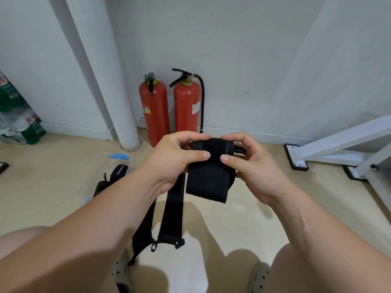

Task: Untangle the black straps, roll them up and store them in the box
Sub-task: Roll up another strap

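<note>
Both my hands hold a black strap [208, 178] in mid-air, its top wound into a small roll and its free end hanging down. My left hand [175, 157] pinches the roll from the left with thumb and fingers. My right hand [251, 161] pinches it from the right. Two more black straps [172, 216] lie flat on the floor below, with small loops at their near ends. A clear plastic box [110, 176] with a blue latch sits on the floor at the left, partly hidden by my left forearm, with dark rolled items inside.
Two red fire extinguishers [169, 108] stand against the wall ahead, beside a white pipe [118, 98]. A white metal frame [338, 149] with black feet stands at the right. A green and white bag [17, 115] leans at the far left. My knees and shoes frame the bottom.
</note>
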